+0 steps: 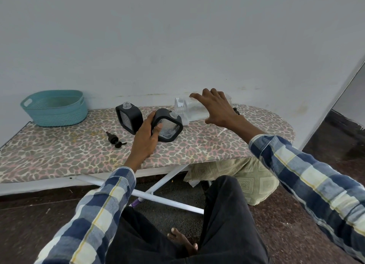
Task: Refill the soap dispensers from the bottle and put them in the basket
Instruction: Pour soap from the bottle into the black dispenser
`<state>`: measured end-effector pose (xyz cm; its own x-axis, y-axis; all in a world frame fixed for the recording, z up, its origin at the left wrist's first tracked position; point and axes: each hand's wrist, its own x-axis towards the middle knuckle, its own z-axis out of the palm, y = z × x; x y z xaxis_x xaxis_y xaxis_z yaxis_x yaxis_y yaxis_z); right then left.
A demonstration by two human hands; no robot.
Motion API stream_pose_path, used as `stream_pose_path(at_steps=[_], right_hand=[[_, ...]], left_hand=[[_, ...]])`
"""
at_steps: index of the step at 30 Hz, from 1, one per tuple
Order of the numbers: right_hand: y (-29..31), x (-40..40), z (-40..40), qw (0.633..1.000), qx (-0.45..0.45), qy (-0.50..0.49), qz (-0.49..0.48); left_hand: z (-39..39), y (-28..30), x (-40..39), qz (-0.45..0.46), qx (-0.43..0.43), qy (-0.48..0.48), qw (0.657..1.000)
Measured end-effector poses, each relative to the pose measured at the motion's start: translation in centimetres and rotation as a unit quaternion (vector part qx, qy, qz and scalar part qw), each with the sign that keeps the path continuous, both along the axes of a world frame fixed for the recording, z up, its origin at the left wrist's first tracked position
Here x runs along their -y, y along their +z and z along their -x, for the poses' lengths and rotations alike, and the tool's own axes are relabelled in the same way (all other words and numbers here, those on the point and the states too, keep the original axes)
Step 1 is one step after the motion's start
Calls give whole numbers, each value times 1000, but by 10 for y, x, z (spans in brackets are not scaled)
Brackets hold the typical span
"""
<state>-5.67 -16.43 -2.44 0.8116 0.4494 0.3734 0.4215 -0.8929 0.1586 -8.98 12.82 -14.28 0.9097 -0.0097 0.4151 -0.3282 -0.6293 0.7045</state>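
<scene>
My left hand (147,134) is gripping a tilted soap dispenser (167,126), leaning its open neck toward the bottle (192,110) for pouring. My right hand (214,108) is spread over that clear bottle, which is lying on the worktop (59,155); its grip is apart. Farther left, the second dispenser (129,117) is standing upright and uncapped, and the basket (54,107) is waiting.

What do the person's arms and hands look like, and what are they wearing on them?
Both arms wear long sleeves of one checked shirt: broad navy, pale blue and cream squares crossed by thin yellow lines. The left sleeve and the right sleeve each end in a stitched cuff at the wrist. The left hand and right hand are bare: no gloves, rings, watch or bracelet show.
</scene>
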Motion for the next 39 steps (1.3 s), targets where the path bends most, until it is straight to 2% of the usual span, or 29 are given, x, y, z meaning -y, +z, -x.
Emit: stream_pose_path(at_steps=[39], right_hand=[[3,0,1,1000,-2,1,0]], left_hand=[[0,0,1,-2,0,7,1000]])
